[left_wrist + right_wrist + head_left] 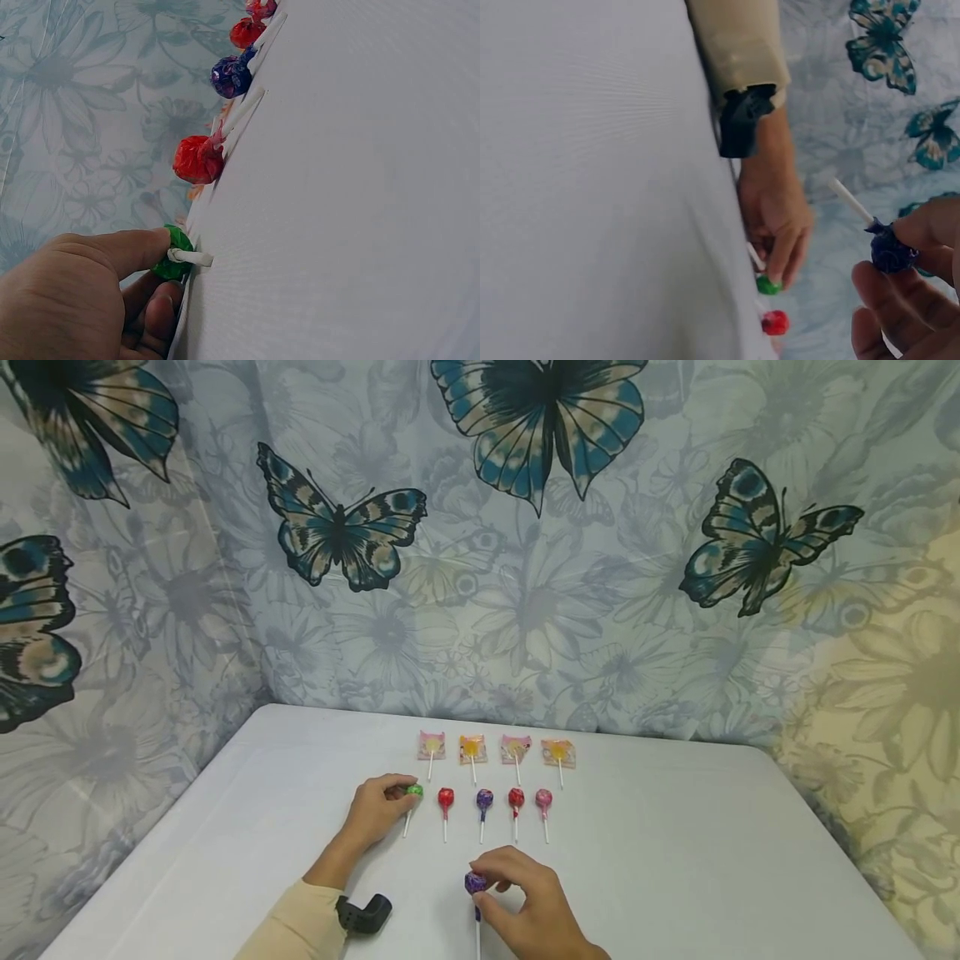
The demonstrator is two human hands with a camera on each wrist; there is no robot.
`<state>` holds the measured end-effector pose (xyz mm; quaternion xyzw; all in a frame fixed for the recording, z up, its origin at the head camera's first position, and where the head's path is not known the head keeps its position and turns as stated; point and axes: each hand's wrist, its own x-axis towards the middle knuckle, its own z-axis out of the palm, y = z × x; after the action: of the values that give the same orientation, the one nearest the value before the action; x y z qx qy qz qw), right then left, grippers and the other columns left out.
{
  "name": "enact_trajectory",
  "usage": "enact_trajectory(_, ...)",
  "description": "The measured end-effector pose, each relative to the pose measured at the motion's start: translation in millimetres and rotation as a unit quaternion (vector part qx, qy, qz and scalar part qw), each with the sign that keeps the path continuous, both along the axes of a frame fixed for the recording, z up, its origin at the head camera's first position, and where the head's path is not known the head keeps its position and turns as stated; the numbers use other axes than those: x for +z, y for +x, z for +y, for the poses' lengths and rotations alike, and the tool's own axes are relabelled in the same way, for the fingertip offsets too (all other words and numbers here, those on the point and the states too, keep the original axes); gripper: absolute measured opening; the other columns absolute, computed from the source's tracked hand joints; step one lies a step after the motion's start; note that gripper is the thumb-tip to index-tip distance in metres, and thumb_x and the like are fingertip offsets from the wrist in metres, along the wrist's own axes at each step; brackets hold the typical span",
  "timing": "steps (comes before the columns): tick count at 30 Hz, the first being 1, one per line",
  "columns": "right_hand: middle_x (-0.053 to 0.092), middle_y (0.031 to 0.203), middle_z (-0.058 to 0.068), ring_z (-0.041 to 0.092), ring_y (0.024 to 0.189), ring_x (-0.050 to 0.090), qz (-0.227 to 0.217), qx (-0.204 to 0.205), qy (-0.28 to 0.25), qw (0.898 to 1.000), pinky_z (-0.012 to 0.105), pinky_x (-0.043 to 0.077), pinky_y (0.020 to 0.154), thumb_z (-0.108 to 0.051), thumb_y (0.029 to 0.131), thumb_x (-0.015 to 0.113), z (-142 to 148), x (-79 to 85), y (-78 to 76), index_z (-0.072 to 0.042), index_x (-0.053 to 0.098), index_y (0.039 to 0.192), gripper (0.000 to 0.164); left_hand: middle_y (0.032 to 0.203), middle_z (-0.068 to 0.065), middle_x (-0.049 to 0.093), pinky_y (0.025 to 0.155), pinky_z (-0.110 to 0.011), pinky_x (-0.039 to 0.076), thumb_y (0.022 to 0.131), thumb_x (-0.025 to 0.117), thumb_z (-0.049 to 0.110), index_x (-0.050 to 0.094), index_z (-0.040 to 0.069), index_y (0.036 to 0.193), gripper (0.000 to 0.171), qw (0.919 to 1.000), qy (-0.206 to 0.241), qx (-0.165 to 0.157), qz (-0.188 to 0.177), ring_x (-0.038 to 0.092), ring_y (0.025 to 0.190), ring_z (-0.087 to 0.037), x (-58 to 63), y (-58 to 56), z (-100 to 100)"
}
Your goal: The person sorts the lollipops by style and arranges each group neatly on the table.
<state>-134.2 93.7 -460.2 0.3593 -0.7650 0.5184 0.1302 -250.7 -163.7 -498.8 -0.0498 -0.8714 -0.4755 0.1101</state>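
My left hand [378, 810] pinches the green-wrapped lollipop [178, 251] by its round head, at the left end of the front row. Thumb and fingers of my right hand [528, 897] hold a purple lollipop [891, 251] by the head, its white stick pointing down toward the table's near side in the head view. Beside the green one lie a red lollipop [446, 797], another purple lollipop [484, 798], a second red lollipop [516, 798] and a pink lollipop [543, 799], sticks toward me.
Behind this row lies another of flat lollipops in clear printed wrappers, among them a pink-edged one [431, 745] and an orange one [558, 752]. All rest on a white table [675, 852]. Butterfly-patterned cloth [540, 610] hangs behind it. A black band [365, 914] circles the left wrist.
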Motion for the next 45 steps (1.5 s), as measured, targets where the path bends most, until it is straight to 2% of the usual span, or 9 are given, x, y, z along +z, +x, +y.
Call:
enact_trajectory(8,0.063,0.101,-0.007,0.013,0.083,0.06,-0.006,-0.06,0.001,0.998,0.029,0.053,0.067,0.002,0.079,0.077,9,22.4,1.6,-0.018,0.069,0.107,0.035,0.075,0.002,0.057,0.06,-0.026,0.045,0.081,0.076,0.005,0.073,0.004,0.105,0.024,1.0,0.002,-0.003,-0.002,0.051,0.07,-0.014,1.9,0.3,1)
enact_trajectory(10,0.063,0.101,-0.007,0.012,0.082,0.06,0.007,-0.069,0.002,0.998,0.029,0.053,0.067,0.002,0.079,0.077,12,28.4,1.2,-0.018,0.069,0.108,0.036,0.075,0.002,0.057,0.06,-0.026,0.045,0.081,0.076,0.005,0.074,0.004,0.105,0.024,1.0,0.003,-0.003,-0.004,0.051,0.07,-0.014,2.4,0.2,1)
enact_trajectory(16,0.066,0.097,0.003,0.016,0.08,0.059,0.066,-0.064,-0.024,0.995,0.029,0.051,0.067,0.015,0.073,0.075,22,46.0,-5.2,-0.006,0.069,0.107,0.041,0.075,0.002,0.058,0.061,-0.027,0.045,0.081,0.076,0.005,0.074,0.005,0.106,0.024,1.0,0.002,-0.003,-0.002,0.051,0.07,-0.014,3.0,0.1,1)
enact_trajectory(19,0.065,0.097,0.005,0.018,0.081,0.058,0.071,-0.066,-0.034,0.995,0.028,0.051,0.068,0.019,0.07,0.074,29,54.6,-9.4,-0.004,0.068,0.105,0.042,0.075,0.002,0.057,0.06,-0.026,0.045,0.081,0.076,0.004,0.073,0.004,0.106,0.025,1.0,0.004,-0.004,-0.002,0.051,0.07,-0.014,2.9,-0.1,1)
enact_trajectory(24,0.065,0.101,0.008,0.019,0.084,0.059,0.077,-0.08,-0.043,0.993,0.025,0.05,0.071,0.02,0.073,0.072,43,64.7,-19.6,-0.002,0.068,0.108,0.042,0.074,0.002,0.057,0.059,-0.026,0.044,0.081,0.076,0.004,0.074,0.005,0.105,0.024,1.0,0.004,-0.003,-0.002,0.051,0.069,-0.014,2.2,0.0,1)
enact_trajectory(30,0.065,0.104,0.012,0.018,0.088,0.06,0.071,-0.09,-0.052,0.992,0.022,0.05,0.074,0.02,0.075,0.07,61,68.8,-33.6,0.002,0.067,0.11,0.039,0.074,0.003,0.057,0.059,-0.026,0.045,0.081,0.076,0.004,0.074,0.005,0.105,0.024,1.0,0.006,-0.004,0.0,0.051,0.069,-0.014,1.6,0.5,1)
enact_trajectory(40,0.067,0.101,0.005,0.015,0.084,0.062,0.061,-0.157,-0.031,0.985,0.021,0.051,0.074,0.013,0.08,0.07,74,65.9,-47.5,0.0,0.07,0.108,0.031,0.075,0.003,0.057,0.06,-0.026,0.045,0.081,0.076,0.005,0.074,0.005,0.105,0.024,1.0,0.008,-0.004,-0.003,0.051,0.07,-0.014,0.8,0.2,1)
enact_trajectory(45,0.067,0.1,0.004,0.015,0.083,0.062,0.053,-0.175,-0.024,0.983,0.02,0.05,0.072,0.012,0.081,0.07,83,59.0,-61.1,-0.001,0.07,0.107,0.029,0.075,0.002,0.057,0.059,-0.026,0.044,0.081,0.076,0.004,0.074,0.005,0.105,0.024,1.0,0.008,-0.003,-0.002,0.051,0.069,-0.014,0.3,0.1,0)
